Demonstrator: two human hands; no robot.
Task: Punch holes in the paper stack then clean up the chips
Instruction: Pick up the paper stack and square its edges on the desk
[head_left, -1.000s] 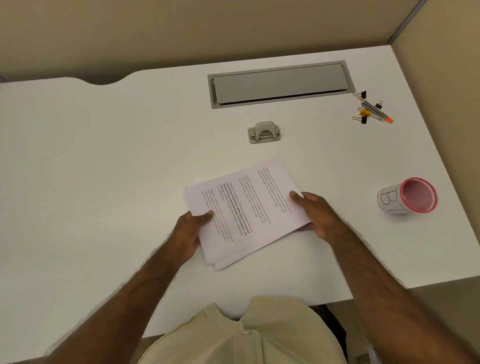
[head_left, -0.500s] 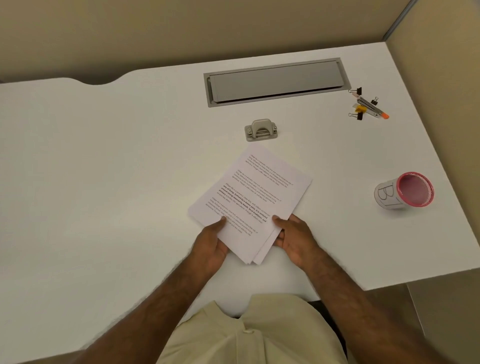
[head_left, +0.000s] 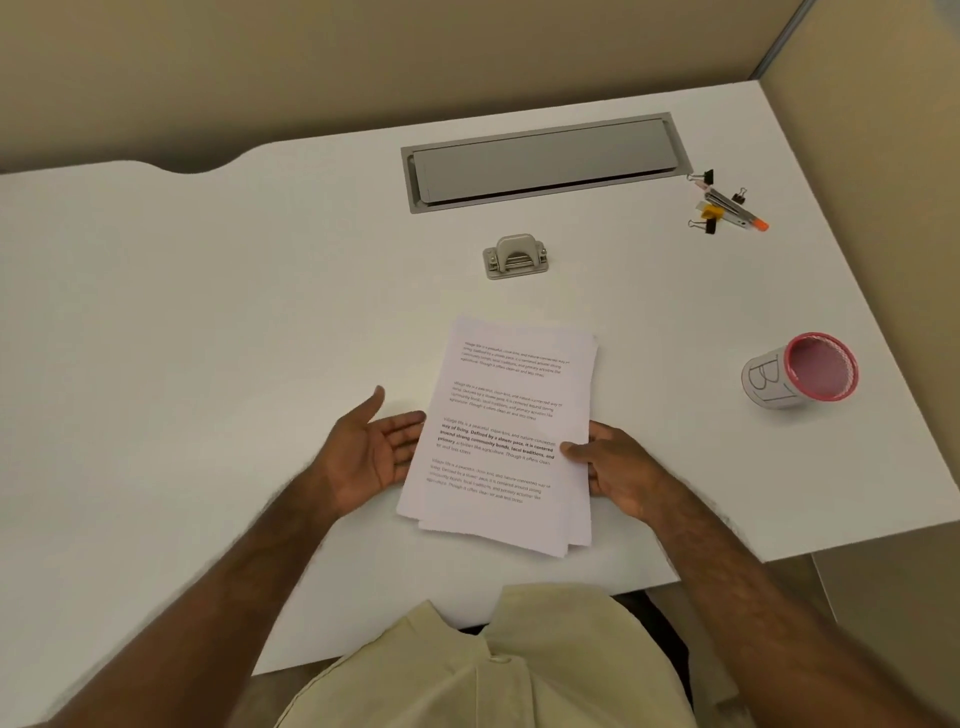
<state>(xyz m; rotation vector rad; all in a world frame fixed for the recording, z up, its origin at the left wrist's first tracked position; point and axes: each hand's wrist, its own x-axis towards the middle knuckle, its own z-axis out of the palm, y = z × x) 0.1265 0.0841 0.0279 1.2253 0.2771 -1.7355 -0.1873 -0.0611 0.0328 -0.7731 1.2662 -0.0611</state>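
A stack of printed white paper (head_left: 506, 431) lies on the white desk (head_left: 208, 322) in front of me, its sheets slightly fanned at the near end. My right hand (head_left: 615, 470) grips the stack's right edge, thumb on top. My left hand (head_left: 371, 452) is open, palm facing the stack's left edge, its fingertips touching or nearly touching the edge. A small grey hole punch (head_left: 516, 256) stands on the desk beyond the stack, apart from it. No chips are visible.
A pink-rimmed mesh cup marked "B1" (head_left: 800, 371) lies on its side at the right. Binder clips and an orange-tipped pen (head_left: 724, 205) lie at the far right. A grey cable hatch (head_left: 545, 161) is set in the desk. Partition walls close off the back and right.
The stack has been turned clockwise from slanted to nearly straight, lengthwise away from me. My left hand let go and opened beside it; my right hand shifted to the right edge.
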